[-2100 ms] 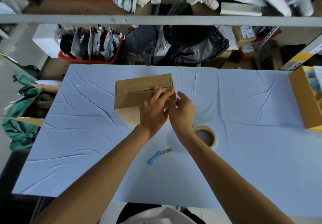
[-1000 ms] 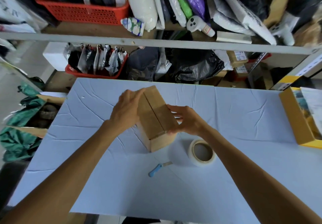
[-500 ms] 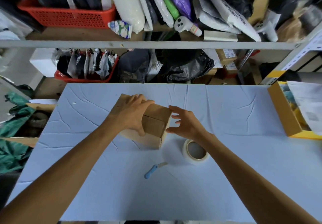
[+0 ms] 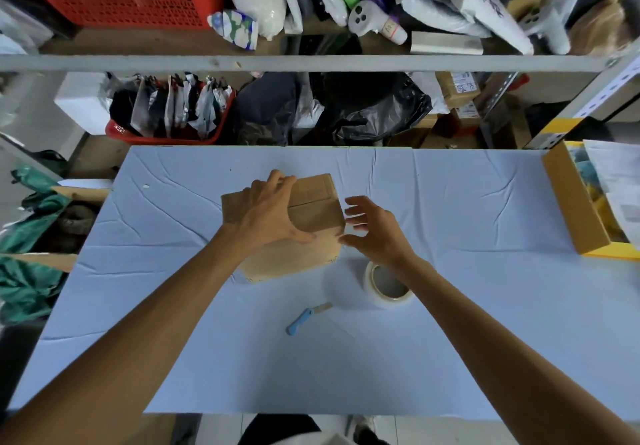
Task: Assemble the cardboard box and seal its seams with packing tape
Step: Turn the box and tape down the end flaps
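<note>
well, the box (image 4: 315,202) sits mid-table (image 4: 450,340), toward the far side. to do this step cleanly, the left hand (image 4: 266,212) should pin it firmly as it grips now, fingers over the far edge and thumb on the near face, while the right hand (image 4: 374,233), spread wide and holding nothing just beside the box's right edge, goes for the tape roll (image 4: 391,302) near its wrist. it is plain brown cardboard with closed flaps and a seam line across the top; whether tape covers that seam i cannot tell.
</note>
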A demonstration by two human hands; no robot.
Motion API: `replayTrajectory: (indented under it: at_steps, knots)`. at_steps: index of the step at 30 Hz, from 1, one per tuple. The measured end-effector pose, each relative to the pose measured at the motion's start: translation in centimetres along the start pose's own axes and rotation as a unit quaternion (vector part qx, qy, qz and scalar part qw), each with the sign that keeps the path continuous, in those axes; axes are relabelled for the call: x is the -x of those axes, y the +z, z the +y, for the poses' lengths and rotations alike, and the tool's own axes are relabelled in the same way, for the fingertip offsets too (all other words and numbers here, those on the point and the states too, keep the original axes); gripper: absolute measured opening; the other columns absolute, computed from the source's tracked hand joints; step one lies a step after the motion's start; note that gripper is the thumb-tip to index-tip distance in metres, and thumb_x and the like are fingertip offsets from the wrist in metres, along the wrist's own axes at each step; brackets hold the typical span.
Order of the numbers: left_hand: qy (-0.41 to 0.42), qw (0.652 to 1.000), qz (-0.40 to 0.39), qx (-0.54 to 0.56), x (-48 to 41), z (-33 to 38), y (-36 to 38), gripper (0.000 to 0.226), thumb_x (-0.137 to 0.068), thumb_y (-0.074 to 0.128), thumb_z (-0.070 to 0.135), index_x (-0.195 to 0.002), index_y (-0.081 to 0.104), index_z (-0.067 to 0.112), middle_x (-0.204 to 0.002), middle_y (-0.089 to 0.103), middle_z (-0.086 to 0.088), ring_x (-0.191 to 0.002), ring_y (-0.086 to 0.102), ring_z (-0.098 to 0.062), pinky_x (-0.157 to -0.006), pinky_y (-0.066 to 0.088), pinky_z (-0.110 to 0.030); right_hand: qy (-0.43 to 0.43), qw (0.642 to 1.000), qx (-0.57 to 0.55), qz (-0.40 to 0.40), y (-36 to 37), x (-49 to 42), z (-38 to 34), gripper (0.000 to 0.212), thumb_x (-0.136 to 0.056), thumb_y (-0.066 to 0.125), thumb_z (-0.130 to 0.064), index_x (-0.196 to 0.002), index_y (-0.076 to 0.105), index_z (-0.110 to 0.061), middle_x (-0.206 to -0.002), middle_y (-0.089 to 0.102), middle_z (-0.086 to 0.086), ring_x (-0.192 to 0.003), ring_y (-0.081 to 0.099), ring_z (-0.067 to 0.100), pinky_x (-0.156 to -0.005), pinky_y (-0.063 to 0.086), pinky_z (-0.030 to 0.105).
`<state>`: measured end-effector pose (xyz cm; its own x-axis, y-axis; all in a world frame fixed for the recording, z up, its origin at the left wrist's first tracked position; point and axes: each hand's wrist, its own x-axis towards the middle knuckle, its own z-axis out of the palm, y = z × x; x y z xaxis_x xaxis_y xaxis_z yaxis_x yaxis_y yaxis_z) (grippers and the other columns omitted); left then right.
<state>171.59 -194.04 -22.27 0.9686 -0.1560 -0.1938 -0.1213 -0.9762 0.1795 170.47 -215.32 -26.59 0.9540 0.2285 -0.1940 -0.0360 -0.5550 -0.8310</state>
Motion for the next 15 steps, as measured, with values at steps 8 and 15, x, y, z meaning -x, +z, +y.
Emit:
replayTrajectory:
  at_steps: [8,15]
  knots:
    - [0.024,0.994,-0.003,0.105,0.6,1.2,1.6,0.119,-0.056,0.083,0.053,-0.149,0.018,0.019,-0.145,0.021,-0.011,-0.135,0.023,-0.027,-0.113,0.017,-0.042,0.092,0.922,0.324,-0.192,-0.5,5.8,9.4,0.054,-0.064,0.079,-0.036,-0.11,0.059,-0.016,-0.113,0.063,0.002,-0.102,0.06,0.025,-0.08,0.051,0.031]
    - [0.016,0.992,0.005,0.128,0.8,2.2,1.5,0.113,-0.061,0.081,0.052,-0.149,0.019,0.016,-0.149,0.015,-0.012,-0.143,0.01,-0.033,-0.118,0.015,-0.047,0.012,0.917,0.389,-0.09,-0.1,6.8,10.1,0.038,-0.086,0.064,-0.02,-0.123,0.06,-0.014,-0.128,0.058,0.01,-0.11,0.058,0.032,-0.08,0.048,0.034]
